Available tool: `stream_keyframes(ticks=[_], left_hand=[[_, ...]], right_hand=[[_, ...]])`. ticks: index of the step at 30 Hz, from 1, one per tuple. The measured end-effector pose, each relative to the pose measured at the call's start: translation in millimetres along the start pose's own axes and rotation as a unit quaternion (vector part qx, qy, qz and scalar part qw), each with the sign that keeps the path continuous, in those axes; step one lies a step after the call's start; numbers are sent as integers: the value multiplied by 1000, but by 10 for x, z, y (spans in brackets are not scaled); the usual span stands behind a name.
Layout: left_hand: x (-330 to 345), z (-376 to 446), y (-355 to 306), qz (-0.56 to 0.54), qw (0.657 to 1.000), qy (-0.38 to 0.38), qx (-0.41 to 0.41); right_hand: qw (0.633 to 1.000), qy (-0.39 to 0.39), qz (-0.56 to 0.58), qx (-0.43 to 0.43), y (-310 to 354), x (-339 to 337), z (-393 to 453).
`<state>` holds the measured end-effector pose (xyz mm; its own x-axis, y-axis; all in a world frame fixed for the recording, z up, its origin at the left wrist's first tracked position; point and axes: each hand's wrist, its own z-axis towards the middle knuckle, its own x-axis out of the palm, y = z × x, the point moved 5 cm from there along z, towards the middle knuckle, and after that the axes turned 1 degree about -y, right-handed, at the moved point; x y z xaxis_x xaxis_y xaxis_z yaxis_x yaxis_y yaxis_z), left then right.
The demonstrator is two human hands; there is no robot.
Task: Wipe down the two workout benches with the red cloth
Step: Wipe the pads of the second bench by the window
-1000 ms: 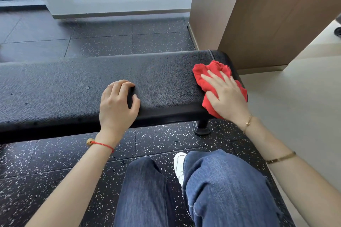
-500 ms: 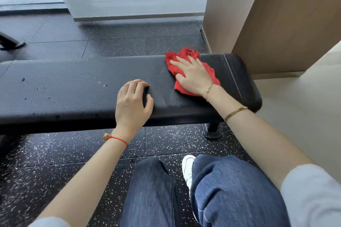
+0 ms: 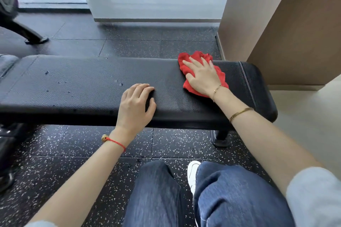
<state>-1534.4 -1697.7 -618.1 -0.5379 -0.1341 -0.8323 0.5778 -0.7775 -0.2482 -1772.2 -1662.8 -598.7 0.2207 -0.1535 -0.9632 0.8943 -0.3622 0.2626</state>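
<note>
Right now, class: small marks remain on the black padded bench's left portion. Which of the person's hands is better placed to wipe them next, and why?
Right hand: it already presses the crumpled red cloth flat on the black padded bench and can probably sweep left. The left hand rests bare on the near edge, clothless.

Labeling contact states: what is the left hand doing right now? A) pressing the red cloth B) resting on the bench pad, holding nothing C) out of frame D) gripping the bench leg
B: the left hand rests on the black bench pad with nothing in it, while the right hand presses the red cloth.
</note>
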Motion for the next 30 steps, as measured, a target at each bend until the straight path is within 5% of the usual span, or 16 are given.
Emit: stream_keyframes(ticks=[7, 16, 30], left_hand=[[9, -13, -10, 18, 999, -34, 8], [-8, -26, -4, 9, 1000, -28, 3], [34, 3, -3, 30, 999, -24, 11]], right_hand=[[982, 0, 26, -186, 503, 78, -780], [1000, -10, -2, 12, -7, -4, -586], [999, 8, 22, -41, 258, 93, -128]])
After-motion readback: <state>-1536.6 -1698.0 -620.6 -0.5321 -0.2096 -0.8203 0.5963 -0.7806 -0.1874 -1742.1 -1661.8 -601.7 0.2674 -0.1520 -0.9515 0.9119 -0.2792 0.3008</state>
